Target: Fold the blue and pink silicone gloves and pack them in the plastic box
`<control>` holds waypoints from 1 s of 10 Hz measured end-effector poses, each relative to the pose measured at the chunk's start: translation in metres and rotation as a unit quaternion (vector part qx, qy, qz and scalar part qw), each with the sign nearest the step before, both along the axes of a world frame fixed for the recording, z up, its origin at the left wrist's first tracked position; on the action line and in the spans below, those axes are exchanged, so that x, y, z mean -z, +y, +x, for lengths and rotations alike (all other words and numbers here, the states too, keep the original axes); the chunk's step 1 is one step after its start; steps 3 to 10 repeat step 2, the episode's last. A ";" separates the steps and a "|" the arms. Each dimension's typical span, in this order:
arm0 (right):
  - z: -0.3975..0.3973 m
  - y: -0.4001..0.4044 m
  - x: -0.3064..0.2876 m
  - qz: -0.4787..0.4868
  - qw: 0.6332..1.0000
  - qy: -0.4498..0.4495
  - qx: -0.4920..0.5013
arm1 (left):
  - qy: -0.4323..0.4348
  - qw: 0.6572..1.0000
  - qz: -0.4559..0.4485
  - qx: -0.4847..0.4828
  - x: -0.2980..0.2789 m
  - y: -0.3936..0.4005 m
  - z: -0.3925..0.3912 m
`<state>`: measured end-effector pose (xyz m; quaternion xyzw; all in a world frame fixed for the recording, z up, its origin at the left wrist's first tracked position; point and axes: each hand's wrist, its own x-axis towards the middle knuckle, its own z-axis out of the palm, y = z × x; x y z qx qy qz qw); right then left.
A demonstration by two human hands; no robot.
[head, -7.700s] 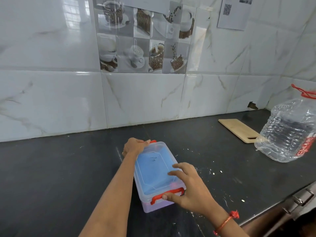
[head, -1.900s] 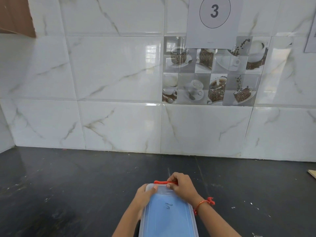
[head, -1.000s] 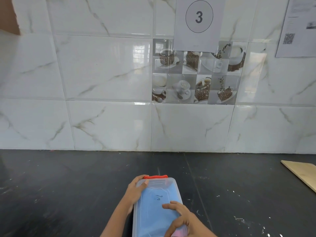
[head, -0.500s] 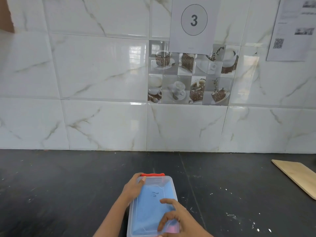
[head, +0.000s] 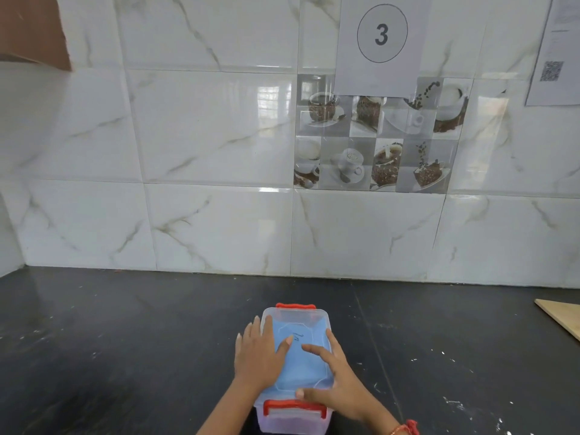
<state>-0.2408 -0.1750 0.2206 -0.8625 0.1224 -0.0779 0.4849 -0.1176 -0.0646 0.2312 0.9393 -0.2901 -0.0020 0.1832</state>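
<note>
A clear plastic box (head: 293,419) with its lid on and red clasps at both short ends sits on the black counter near the bottom middle. Blue silicone glove (head: 303,362) material shows through the lid; the pink glove is not visible. My left hand (head: 260,356) lies flat on the left side of the lid, fingers spread. Over the right side of the lid rests my right hand (head: 337,381), its thumb near the front red clasp (head: 293,406). Both hands press on the lid and hold nothing.
The black counter (head: 125,340) runs to a white marble-tiled wall (head: 219,152) behind. A wooden cutting board (head: 565,318) lies at the right edge. A paper sign with the number 3 (head: 381,34) hangs on the wall.
My left hand slid from the far red clasp onto the lid's left side. My right hand shifted from the near end to lie flat on the right side. The view dropped slightly.
</note>
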 end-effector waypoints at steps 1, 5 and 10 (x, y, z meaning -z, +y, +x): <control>0.005 0.002 0.000 0.015 0.999 0.001 0.036 | -0.063 0.998 -0.009 -0.008 -0.016 -0.002 0.000; 0.004 0.003 0.003 0.036 0.995 -0.018 0.089 | -0.125 0.992 -0.029 -0.016 -0.028 -0.006 0.005; 0.004 0.003 0.003 0.036 0.995 -0.018 0.089 | -0.125 0.992 -0.029 -0.016 -0.028 -0.006 0.005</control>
